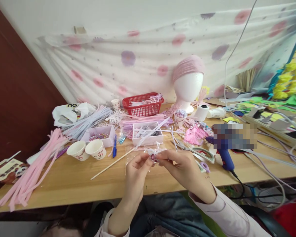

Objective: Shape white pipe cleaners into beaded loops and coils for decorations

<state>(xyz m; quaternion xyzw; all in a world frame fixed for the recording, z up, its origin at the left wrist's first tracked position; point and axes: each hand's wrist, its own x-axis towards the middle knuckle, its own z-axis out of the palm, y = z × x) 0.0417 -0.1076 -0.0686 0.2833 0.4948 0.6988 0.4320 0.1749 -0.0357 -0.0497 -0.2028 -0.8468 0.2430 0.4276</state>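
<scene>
My left hand point(137, 171) and my right hand point(181, 166) meet above the front of the wooden table point(108, 187), fingertips pinched together. Between them is a small whitish piece point(151, 152) with a dark reddish spot close to my left thumb; its exact kind is too small to make out. Both hands are closed on it or right at it. Just beyond lies a clear plastic bag point(130, 157). A white box point(148, 140) holding small parts and pale strips stands behind my fingers. To the right are scissors point(199, 153) with pale handles.
A blue glue gun point(225, 159) with a black cord rests on the right. Paper cups point(96, 149), a blue pen point(114, 146), a wooden stick point(111, 164) and pink strips point(37, 168) lie left. Behind stand a red basket point(143, 107) and a white mannequin head point(188, 87).
</scene>
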